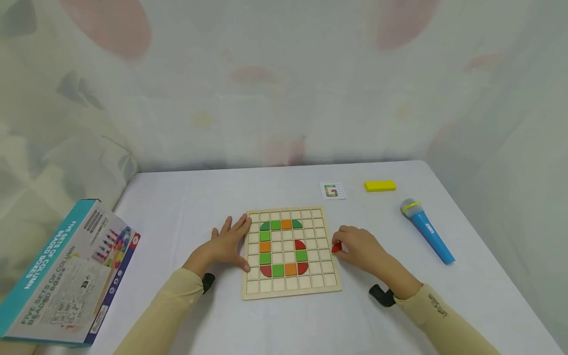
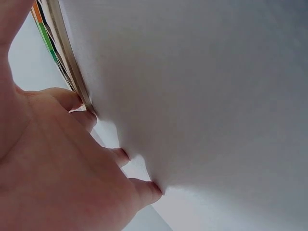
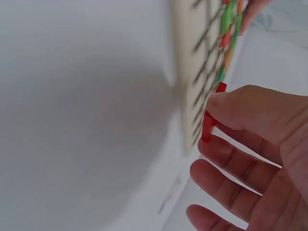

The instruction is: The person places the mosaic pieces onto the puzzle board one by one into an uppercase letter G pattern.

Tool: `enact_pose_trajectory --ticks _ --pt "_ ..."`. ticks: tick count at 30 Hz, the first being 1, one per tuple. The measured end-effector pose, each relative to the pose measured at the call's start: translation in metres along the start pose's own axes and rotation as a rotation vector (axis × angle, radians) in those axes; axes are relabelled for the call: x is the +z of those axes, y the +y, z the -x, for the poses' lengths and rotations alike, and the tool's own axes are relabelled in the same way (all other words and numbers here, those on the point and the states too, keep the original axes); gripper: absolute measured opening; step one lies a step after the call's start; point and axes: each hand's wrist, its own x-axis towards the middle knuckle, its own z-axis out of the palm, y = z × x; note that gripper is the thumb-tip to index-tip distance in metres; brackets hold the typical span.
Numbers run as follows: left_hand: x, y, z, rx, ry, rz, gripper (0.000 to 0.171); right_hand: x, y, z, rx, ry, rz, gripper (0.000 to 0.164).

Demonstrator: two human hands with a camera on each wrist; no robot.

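A square wooden grid board [image 1: 290, 294] lies on the white table, with green, orange and red tiles set in some cells. They form an open ring with a gap on its right side. My left hand [image 1: 225, 244] is spread at the board's left edge, its thumb and a fingertip touching the rim. In the left wrist view, the other fingertips of the left hand [image 2: 67, 159] rest on the tablecloth. Just off the board's right edge, my right hand [image 1: 361, 249] pinches a small red tile [image 3: 208, 126] between thumb and fingers.
Behind the board lies a small pattern card [image 1: 333, 191] with a similar coloured shape. A yellow block [image 1: 379, 186] and a blue toy microphone [image 1: 428, 230] lie to the right. At the table's left stands a printed box [image 1: 66, 276]. Patterned cloth hangs behind.
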Motion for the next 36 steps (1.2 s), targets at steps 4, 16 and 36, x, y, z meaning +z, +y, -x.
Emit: enact_pose_trajectory --ticks 4,16,36 --pt "0.000 -0.001 -0.001 0.005 -0.002 0.003 0.132 0.002 -0.016 -0.021 -0.010 0.015 -0.027 0.016" --pt "0.004 0.000 -0.001 0.006 -0.013 0.020 0.133 0.033 -0.056 -0.064 -0.162 0.041 -0.005 0.012" --pt "0.004 0.000 0.003 0.000 -0.002 0.017 0.132 0.034 -0.068 -0.070 -0.172 -0.049 0.013 0.010"
